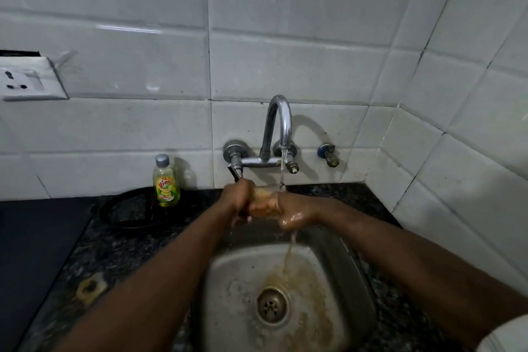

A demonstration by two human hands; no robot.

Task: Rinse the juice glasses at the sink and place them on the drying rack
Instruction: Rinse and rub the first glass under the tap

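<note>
I read "Vim" on the dish-soap bottle (166, 182); my left hand (238, 197) and right hand (294, 213) both clamp fingers round the juice glass (264, 200) under the tap (278, 126).

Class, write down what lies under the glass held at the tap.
Brownish water falls from the clear juice glass into the stainless steel sink, staining it near the round metal drain. The left hand and right hand hold the glass, covering its underside.

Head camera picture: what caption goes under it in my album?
Left hand and right hand hold a juice glass under the running tap; brownish water falls into the sink.
</note>
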